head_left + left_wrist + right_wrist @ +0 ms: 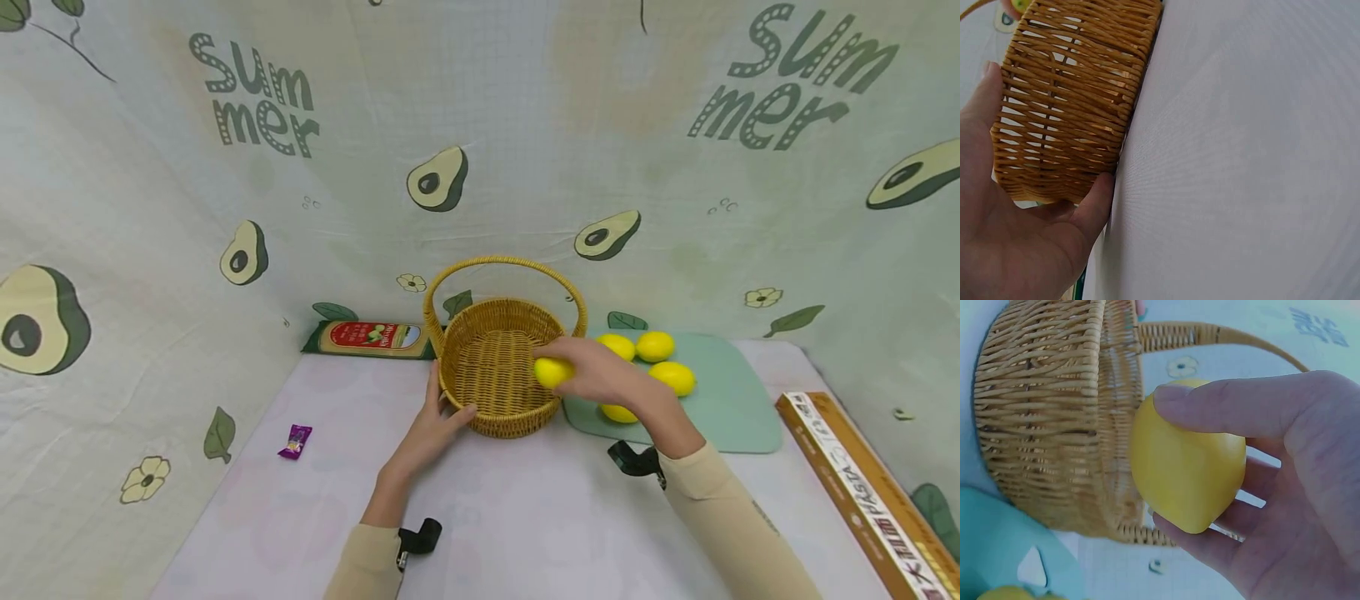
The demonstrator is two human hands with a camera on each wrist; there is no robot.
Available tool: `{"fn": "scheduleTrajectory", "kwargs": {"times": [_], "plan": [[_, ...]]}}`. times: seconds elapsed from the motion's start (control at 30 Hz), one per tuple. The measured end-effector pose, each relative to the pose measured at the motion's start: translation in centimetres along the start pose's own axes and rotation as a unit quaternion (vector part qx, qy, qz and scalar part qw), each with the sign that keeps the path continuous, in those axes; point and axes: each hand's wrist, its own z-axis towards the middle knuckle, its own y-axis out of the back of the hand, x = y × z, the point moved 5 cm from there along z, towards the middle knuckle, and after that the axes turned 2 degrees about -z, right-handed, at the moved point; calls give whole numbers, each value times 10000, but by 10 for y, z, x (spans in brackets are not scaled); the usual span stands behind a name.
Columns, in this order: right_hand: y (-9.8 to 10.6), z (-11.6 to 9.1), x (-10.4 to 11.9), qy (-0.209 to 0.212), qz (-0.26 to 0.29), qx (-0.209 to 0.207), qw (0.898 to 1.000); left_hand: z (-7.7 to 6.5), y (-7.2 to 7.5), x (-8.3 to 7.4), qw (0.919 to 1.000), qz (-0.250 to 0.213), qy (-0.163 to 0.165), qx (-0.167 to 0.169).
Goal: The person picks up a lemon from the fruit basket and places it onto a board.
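Note:
A round wicker basket point(498, 367) with a tall arched handle stands on the table, and nothing lies on the part of its floor that shows. My left hand point(431, 433) holds its left side, the thumb and fingers spread around the woven wall point(1072, 100). In my right hand point(607, 372) is a yellow lemon point(1188, 462), gripped between thumb and fingers. That lemon is over the right part of the basket's opening in the head view, and close by the rim in the right wrist view. Several more lemons point(672, 378) lie right of the basket on a pale green board point(738, 408).
Behind the basket at left lies a green and gold packet point(367, 338) with a red label. A small purple wrapped sweet point(296, 442) is at the left. Along the right edge rests a long brown box point(862, 492) marked PASTA. A printed cloth point(517, 125) hangs behind.

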Motion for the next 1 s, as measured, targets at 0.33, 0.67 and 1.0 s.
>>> {"fn": "scheduleTrajectory", "kwargs": {"times": [0.33, 0.67, 1.0], "plan": [[8, -43, -31, -273, 273, -884, 9953, -9, 1, -23, 9995, -190, 147, 203], [-1, -82, -78, -1049, 361, -1245, 9860, -14, 6, -30, 9994, -38, 233, 266], [-2, -111, -108, -1617, -27, -1280, 9785, -12, 3, -29, 9993, -115, 175, 323]]}}
